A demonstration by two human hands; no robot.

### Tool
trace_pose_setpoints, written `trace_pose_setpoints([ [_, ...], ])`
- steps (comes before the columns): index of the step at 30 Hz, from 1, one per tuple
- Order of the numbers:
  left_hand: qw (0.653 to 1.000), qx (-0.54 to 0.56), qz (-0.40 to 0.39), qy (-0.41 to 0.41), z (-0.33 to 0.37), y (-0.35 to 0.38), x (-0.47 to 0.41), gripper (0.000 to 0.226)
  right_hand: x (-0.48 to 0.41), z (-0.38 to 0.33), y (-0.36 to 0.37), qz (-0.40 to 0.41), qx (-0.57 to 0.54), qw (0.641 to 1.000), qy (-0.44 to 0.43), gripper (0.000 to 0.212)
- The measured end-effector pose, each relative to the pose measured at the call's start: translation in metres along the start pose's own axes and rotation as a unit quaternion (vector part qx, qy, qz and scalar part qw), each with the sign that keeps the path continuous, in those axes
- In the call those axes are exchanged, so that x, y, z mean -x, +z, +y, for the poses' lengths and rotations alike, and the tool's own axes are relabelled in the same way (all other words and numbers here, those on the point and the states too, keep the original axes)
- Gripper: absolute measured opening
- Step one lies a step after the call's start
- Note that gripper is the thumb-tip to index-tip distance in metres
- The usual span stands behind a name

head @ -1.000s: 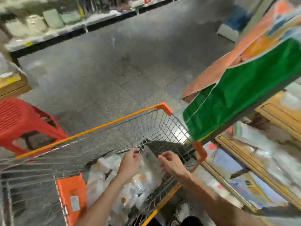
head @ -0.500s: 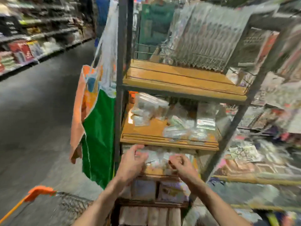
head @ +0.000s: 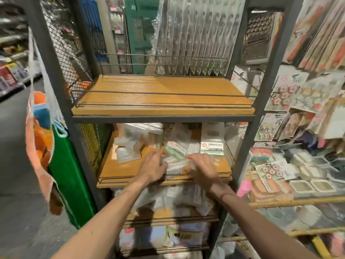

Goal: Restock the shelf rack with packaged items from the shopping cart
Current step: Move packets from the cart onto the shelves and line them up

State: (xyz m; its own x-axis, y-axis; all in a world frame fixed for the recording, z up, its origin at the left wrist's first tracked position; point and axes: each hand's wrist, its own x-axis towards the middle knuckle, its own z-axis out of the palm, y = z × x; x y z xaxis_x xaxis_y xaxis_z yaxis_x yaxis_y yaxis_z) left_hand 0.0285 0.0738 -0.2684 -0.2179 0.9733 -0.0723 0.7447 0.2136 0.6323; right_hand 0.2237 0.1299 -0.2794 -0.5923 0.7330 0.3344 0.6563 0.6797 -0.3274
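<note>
A dark metal shelf rack (head: 248, 150) with wooden boards stands in front of me. On its second board (head: 119, 171) my left hand (head: 152, 168) and my right hand (head: 202, 168) hold a clear plastic packet (head: 176, 165) between them, at the front wire rail. Behind the packet lie more clear packets (head: 211, 144) with green and white labels. At the left of that board sit small white packs (head: 127, 148). The top board (head: 162, 96) carries nothing at its front. Lower boards hold several packets (head: 179, 199). The shopping cart is out of view.
A green and orange bag (head: 61, 165) hangs on the rack's left side. Long clear packs (head: 197, 40) stand behind the top board. Card packs and small trays (head: 306, 165) fill the display at right. Aisle floor (head: 16, 184) lies to the left.
The view swung up from the cart to the rack. Both hands carried the clear packet from the cart up to the second board.
</note>
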Motion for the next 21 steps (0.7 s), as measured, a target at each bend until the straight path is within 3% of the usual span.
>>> trace_pose_setpoints([
  [2,1.0,0.0,-0.026,-0.017,-0.006,0.002,-0.011,0.047,-0.014,0.004,0.014,-0.049,0.023,0.998,-0.027,0.021],
  [4,0.999,0.008,-0.039,-0.016,-0.007,0.001,-0.02,0.043,-0.026,0.011,0.025,-0.09,0.01,0.996,-0.022,0.021],
  [8,0.998,0.031,-0.056,0.002,-0.01,-0.006,-0.026,0.037,-0.033,0.018,0.02,-0.071,0.025,0.995,-0.06,0.024],
  [12,0.996,0.043,-0.077,-0.013,-0.016,-0.011,-0.022,0.046,-0.033,0.017,0.015,-0.041,0.0,0.996,-0.083,0.029],
  [21,0.994,-0.038,0.057,0.091,-0.019,-0.058,0.035,0.043,-0.035,-0.013,-0.011,-0.013,-0.142,0.987,-0.072,0.034],
])
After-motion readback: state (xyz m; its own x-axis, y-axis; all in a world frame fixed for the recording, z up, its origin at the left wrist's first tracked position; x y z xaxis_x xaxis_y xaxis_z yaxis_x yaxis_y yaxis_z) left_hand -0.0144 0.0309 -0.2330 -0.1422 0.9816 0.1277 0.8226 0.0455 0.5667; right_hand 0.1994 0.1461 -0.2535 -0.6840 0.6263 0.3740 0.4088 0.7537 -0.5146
